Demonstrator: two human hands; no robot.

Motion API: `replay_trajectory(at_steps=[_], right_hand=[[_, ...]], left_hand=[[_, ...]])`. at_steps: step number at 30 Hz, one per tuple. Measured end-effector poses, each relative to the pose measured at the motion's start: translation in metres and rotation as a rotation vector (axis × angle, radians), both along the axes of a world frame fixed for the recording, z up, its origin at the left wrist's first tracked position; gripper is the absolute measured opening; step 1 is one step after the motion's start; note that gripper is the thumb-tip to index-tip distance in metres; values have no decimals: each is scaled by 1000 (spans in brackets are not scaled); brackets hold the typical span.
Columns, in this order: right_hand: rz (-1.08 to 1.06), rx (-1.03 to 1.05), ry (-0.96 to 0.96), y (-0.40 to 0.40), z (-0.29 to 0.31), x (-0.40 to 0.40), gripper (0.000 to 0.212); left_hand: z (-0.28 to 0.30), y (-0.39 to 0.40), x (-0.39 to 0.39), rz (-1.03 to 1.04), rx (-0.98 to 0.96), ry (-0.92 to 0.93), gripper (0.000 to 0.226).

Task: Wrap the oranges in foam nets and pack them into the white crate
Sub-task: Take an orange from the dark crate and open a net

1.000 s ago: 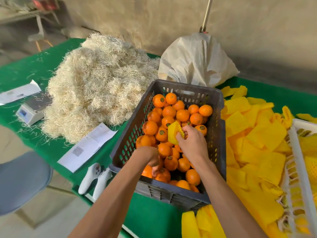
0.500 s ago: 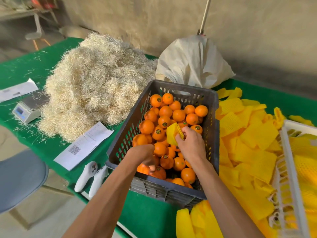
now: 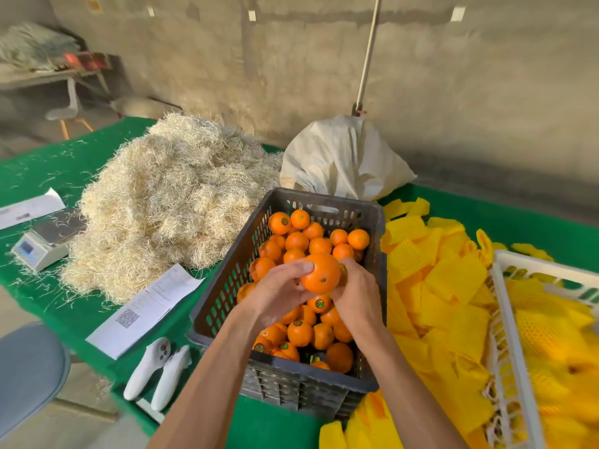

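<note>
While both hands meet above the dark crate (image 3: 227,280), the left hand (image 3: 275,294) grips an orange (image 3: 319,273); the right hand (image 3: 356,296) cups its far side. Loose foam nets (image 3: 453,286) lie right of them, before the white crate (image 3: 505,319) rim.

Oranges (image 3: 299,241) in dark crate (image 3: 227,286); straw heap (image 3: 168,202) left, foam nets (image 3: 437,286) right, sack (image 3: 343,160) behind.

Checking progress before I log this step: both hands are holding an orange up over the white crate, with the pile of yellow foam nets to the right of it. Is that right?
Not quite. The head view shows the left hand and right hand holding the orange over the dark grey crate full of oranges, not the white crate, which stands at the far right. The yellow foam nets do lie to the grey crate's right.
</note>
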State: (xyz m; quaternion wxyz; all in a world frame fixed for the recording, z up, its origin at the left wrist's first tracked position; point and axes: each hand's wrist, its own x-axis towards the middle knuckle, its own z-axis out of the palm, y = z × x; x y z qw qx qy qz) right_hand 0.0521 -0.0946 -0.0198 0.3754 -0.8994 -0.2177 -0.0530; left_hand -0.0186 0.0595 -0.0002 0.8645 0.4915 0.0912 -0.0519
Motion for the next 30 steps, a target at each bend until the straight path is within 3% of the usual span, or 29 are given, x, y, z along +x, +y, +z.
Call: replay_trajectory(at_steps=[6,10,14,18,22,24,27,30], right_hand=[[-44,-51,-18,-14,1,4,24],[-27,-58,-2,-14,1,8,7],[91,-90,177,-20,-2,19,15],[95,48,313,-23,0,19,28],[10,107,185,-13,-5,7,25],[-6,136,133,-10,-8,2,26],[-27,188,24,-7,-8,-2,29],[-12,243,-52,0,-5,-7,27]], left_hand=[[-3,-17,10,-15,-241,90,104],[-6,-25,14,-9,-209,232,95],[-10,-26,14,57,-158,310,77],[-21,-28,16,190,-11,312,74],[-30,-35,24,379,81,316,69],[-34,-37,27,471,259,252,60],[-38,-41,27,591,712,166,61],[-37,-46,27,597,803,243,72]])
